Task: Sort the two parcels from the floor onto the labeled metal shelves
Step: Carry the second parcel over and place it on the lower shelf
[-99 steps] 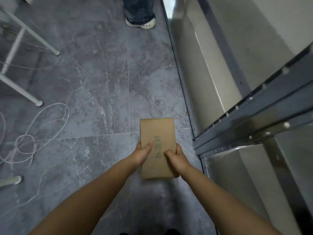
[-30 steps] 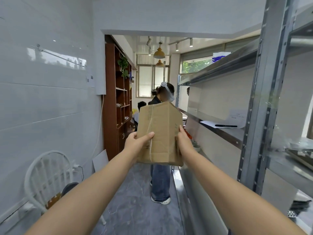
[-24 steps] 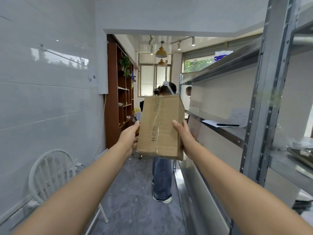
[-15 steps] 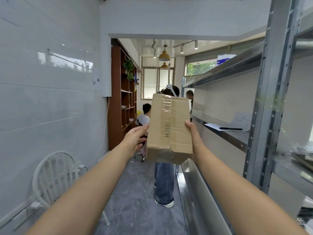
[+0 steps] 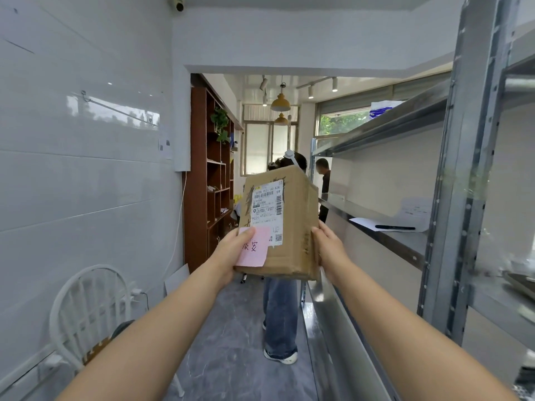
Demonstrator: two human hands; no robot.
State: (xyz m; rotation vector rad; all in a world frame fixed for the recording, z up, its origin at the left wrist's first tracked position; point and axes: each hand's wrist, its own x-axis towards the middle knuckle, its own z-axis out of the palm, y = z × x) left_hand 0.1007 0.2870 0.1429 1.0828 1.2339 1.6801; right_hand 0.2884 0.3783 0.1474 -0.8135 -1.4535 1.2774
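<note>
Head view, parcel [image 5: 295, 215] held up, person [image 5: 280, 314] ahead, shelves [image 5: 385, 125] right

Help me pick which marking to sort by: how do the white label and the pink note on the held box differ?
The white label is printed, with barcodes; the pink note is handwritten. The label sits high on the face, the note at the lower left. The thumb of the left hand overlaps the note, not the label. Both are on one face of the box.
</note>
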